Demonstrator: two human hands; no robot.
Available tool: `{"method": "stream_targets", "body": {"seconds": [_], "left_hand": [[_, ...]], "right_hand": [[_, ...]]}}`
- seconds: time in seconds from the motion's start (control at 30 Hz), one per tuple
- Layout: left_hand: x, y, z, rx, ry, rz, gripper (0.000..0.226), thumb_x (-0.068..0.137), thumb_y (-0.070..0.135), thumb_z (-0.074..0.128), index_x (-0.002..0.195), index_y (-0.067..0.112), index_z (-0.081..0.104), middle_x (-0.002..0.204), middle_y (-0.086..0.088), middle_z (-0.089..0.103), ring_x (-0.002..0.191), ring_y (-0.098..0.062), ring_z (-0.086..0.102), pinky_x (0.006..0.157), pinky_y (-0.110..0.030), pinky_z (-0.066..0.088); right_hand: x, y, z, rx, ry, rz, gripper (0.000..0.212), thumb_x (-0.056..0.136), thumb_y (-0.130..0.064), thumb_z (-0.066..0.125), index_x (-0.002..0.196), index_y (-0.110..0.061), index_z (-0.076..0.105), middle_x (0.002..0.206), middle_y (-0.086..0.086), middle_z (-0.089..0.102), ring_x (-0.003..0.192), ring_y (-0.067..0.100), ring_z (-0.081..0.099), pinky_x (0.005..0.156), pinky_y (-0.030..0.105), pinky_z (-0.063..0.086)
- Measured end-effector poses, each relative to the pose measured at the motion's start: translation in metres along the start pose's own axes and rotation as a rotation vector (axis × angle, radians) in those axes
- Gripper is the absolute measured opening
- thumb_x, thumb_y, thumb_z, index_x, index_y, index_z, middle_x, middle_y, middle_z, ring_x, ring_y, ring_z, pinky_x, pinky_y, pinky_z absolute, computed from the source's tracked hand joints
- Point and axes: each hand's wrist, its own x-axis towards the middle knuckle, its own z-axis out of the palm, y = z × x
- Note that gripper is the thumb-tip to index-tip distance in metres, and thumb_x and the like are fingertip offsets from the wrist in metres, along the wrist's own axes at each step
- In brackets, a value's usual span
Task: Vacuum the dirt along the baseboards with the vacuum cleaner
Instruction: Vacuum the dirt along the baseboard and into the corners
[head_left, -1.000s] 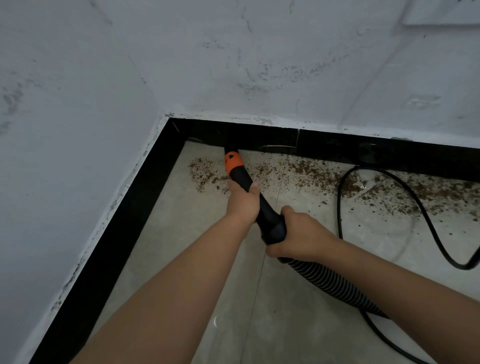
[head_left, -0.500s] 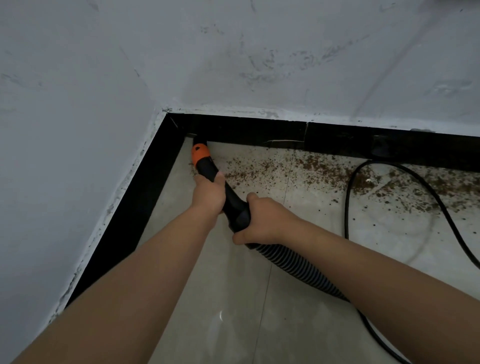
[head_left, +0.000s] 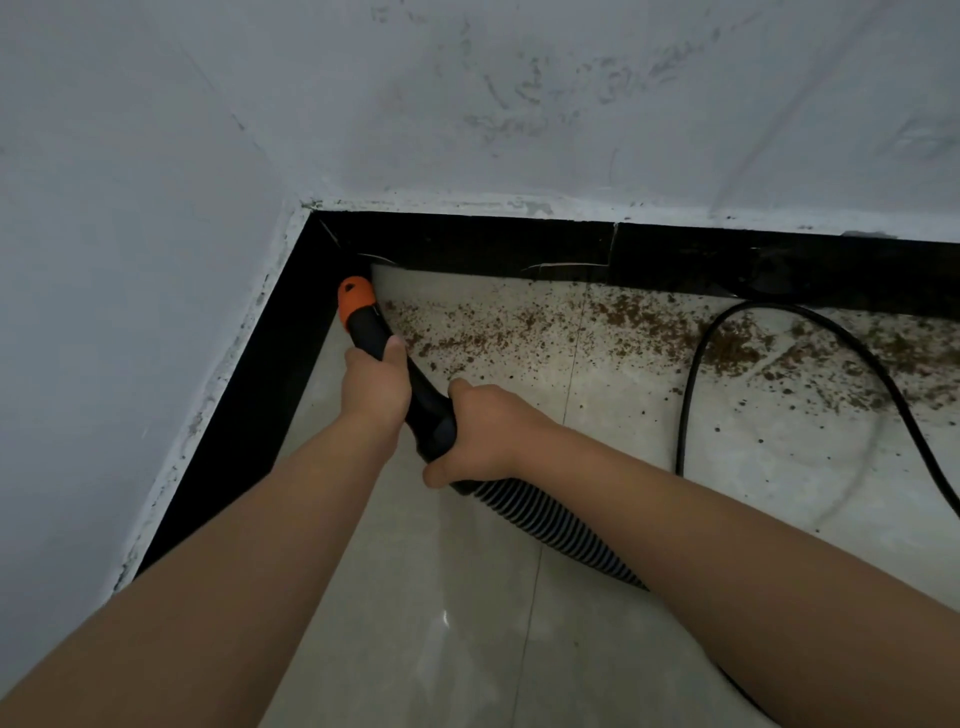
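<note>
We are in the corner where the black baseboards meet, at about 11 o'clock from our hands. The brown dirt lies in a band along the far baseboard, running away to 2 o'clock. The ribbed hose trails back toward 5 o'clock. Our right hand grips the rear of the black vacuum nozzle, and our left hand wraps it nearer the orange tip. To do this step well, we judge we should keep the tip low against the edge and draw it slowly to the right, avoiding the power cord. The nozzle mouth is hidden in dark shadow, so we cannot tell if it touches the floor.
</note>
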Motion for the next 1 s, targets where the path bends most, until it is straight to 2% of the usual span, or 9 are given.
{"method": "stream_targets", "body": {"seconds": [0.27,0.37,0.47,0.63,0.77,0.93,1.0], "left_hand": [[0.005,0.003,0.0,0.009,0.008,-0.015,0.046,0.1,0.032,0.036,0.136,0.005,0.033,0.126,-0.019,0.048,0.111,-0.035,0.05,0.092,-0.042,0.045],[-0.001,0.003,-0.003,0.006,0.005,-0.01,0.046,0.1,0.032,0.037,0.136,0.004,0.034,0.125,-0.018,0.049,0.109,-0.034,0.051,0.088,-0.039,0.045],[-0.012,-0.002,-0.007,-0.004,0.011,-0.018,0.047,0.099,0.032,0.039,0.137,0.004,0.033,0.125,-0.018,0.049,0.11,-0.035,0.051,0.091,-0.042,0.047],[-0.035,-0.018,-0.017,-0.044,0.011,-0.005,0.047,0.098,0.033,0.042,0.133,0.003,0.035,0.115,-0.014,0.051,0.098,-0.029,0.052,0.09,-0.042,0.048],[-0.052,-0.025,-0.02,-0.09,-0.025,0.002,0.045,0.098,0.032,0.042,0.133,0.004,0.035,0.105,-0.009,0.048,0.094,-0.025,0.05,0.086,-0.037,0.047],[-0.069,-0.032,-0.019,-0.114,-0.047,0.01,0.043,0.098,0.032,0.041,0.132,0.006,0.035,0.1,-0.006,0.047,0.092,-0.023,0.05,0.083,-0.034,0.046],[-0.073,-0.036,-0.018,-0.117,-0.056,0.01,0.043,0.098,0.032,0.041,0.131,0.006,0.035,0.097,-0.005,0.047,0.092,-0.023,0.05,0.084,-0.034,0.046]], "right_hand": [[0.002,-0.003,-0.002,0.017,-0.006,0.009,0.051,0.072,-0.032,0.077,0.097,-0.014,0.036,0.079,-0.004,0.043,0.081,0.017,0.052,0.056,0.026,0.043],[-0.003,-0.004,-0.001,0.047,-0.018,0.009,0.05,0.072,-0.032,0.076,0.097,-0.014,0.037,0.081,-0.004,0.043,0.081,0.017,0.051,0.056,0.026,0.042],[-0.012,-0.005,0.001,0.053,-0.04,0.015,0.048,0.073,-0.031,0.076,0.096,-0.013,0.038,0.082,-0.003,0.044,0.081,0.017,0.051,0.057,0.026,0.042],[-0.031,-0.007,0.008,0.004,-0.077,-0.008,0.048,0.073,-0.032,0.075,0.096,-0.013,0.037,0.08,-0.004,0.044,0.076,0.016,0.05,0.051,0.024,0.039],[-0.047,-0.008,0.017,0.007,-0.08,0.004,0.048,0.073,-0.032,0.075,0.095,-0.013,0.037,0.08,-0.003,0.044,0.077,0.017,0.052,0.054,0.025,0.041],[-0.064,-0.006,0.023,-0.004,-0.078,0.037,0.043,0.071,-0.033,0.075,0.078,-0.021,0.034,0.08,-0.004,0.046,0.068,0.011,0.049,0.051,0.024,0.039],[-0.068,-0.004,0.025,-0.015,-0.077,0.057,0.044,0.07,-0.034,0.075,0.085,-0.019,0.037,0.082,-0.004,0.047,0.07,0.011,0.05,0.052,0.024,0.04]]}}
